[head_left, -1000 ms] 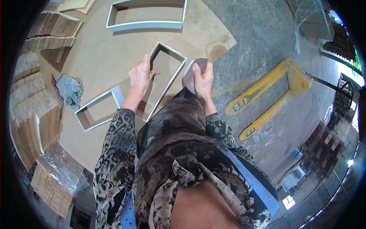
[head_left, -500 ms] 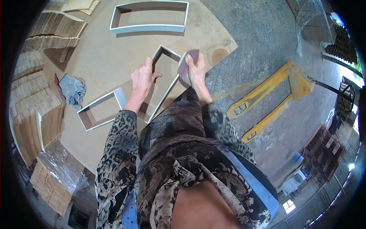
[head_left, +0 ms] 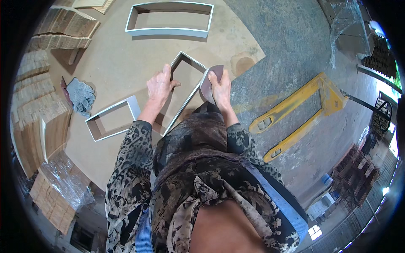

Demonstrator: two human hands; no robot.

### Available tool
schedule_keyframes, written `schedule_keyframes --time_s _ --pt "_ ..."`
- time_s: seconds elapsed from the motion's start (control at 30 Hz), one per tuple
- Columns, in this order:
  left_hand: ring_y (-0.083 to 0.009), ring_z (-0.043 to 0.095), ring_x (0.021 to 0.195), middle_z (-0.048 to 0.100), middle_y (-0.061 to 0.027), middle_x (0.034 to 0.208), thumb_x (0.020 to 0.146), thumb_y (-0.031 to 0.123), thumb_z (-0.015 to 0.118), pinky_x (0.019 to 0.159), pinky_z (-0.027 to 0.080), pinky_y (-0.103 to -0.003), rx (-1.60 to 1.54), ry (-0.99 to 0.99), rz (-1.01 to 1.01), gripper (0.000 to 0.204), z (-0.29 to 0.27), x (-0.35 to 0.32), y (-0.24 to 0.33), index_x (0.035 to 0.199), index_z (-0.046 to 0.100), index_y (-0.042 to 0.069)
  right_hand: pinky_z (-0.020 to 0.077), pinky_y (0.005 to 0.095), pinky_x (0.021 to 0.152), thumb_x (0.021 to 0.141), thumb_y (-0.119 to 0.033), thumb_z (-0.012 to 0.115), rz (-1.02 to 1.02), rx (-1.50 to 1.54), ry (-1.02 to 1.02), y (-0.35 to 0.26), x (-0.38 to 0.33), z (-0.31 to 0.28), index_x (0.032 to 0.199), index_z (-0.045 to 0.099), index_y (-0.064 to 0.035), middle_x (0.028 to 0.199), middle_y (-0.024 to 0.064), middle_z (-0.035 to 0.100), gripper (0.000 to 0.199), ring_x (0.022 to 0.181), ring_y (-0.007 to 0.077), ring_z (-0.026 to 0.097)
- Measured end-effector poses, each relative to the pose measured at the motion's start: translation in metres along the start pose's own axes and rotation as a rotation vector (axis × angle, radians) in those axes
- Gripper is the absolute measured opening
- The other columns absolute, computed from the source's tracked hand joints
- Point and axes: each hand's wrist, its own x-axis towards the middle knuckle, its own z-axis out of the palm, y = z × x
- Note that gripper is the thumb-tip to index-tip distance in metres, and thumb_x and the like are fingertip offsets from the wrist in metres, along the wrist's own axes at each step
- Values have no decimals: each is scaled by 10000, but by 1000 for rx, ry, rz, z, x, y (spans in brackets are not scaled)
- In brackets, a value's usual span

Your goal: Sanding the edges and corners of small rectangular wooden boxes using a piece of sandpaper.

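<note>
A long rectangular wooden frame with pale edges is the smaller one, lying left of my left forearm. Between my hands, a longer frame sits at a slant on the brown tabletop. My left hand grips its left wall, thumb over the inside. In my right hand is a bent brownish-purple sheet that looks like sandpaper, pressed at the frame's right side near the far corner. The frame's near end is partly hidden by my left forearm and apron.
Another frame lies at the far side of the table. Grey gloves rest at the left, beside stacked wooden pieces. On the floor to the right stands a yellow pallet jack. Clear plastic wrap covers a stack at lower left.
My right hand and the sandpaper have shifted slightly right and toward me along the frame's far right corner. My left hand keeps its grip on the frame.
</note>
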Motion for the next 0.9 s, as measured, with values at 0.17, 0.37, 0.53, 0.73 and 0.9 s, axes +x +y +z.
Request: schedule_keyframes --time_s 0.17,0.37,0.53,0.73,0.9 --pt "-344 587 627 554 -151 617 562 334 790 499 452 -441 -27 13 -13 605 2 2 1 960 406 87 445 396 761 832 -241 561 -4 -86 -13 -3 12 0 1008 480 20 901 233 582 325 871 349 582" --pt "-344 597 650 576 -155 641 564 329 793 500 450 -439 -26 4 -3 602 0 -5 0 955 406 85 409 286 848 868 -184 559 7 245 44 50 -22 -32 1011 480 38 957 82 542 275 925 180 518" --pt "-340 606 662 594 -146 655 564 333 794 511 458 -445 18 -14 -53 599 1 10 7 945 406 82 429 393 779 838 -264 564 -119 -52 -4 8 18 -21 971 470 37 930 216 566 343 863 309 564" --pt "-309 590 836 591 -155 902 587 315 778 622 478 -428 145 177 -12 611 -10 1 8 1040 440 83 406 357 884 860 -285 539 -27 75 -102 57 11 -59 1097 476 23 1068 201 553 394 1020 300 532" --pt "-282 535 930 533 -120 1070 694 280 698 700 472 -413 -58 331 -49 483 -10 -61 49 1090 502 83 409 384 859 875 -320 519 -9 -115 -174 28 70 -67 1082 439 33 1048 228 552 416 997 336 534"
